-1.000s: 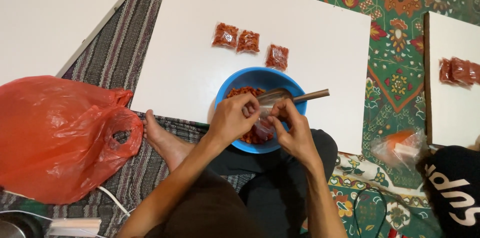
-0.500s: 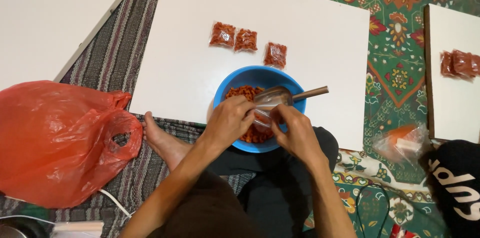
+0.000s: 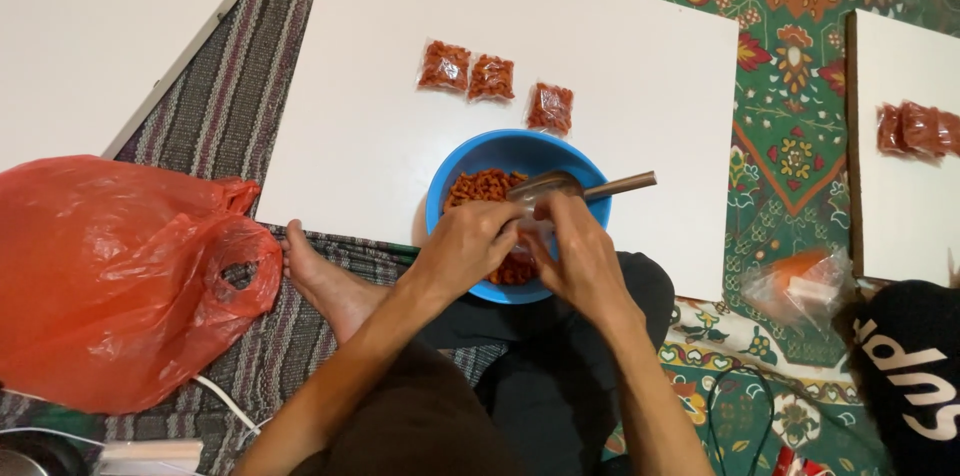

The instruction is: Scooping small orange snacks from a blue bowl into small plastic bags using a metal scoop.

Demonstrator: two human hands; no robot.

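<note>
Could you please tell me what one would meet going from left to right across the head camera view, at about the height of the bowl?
Crumpled red plastic bag → bare foot → left hand → right hand → clear plastic bag with orange contents → black garment with white lettering.

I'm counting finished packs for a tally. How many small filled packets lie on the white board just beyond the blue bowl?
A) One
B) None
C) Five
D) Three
D: three small clear packets of orange-red snacks lie in a loose row on the white board, just past the far rim of the blue bowl.
</note>
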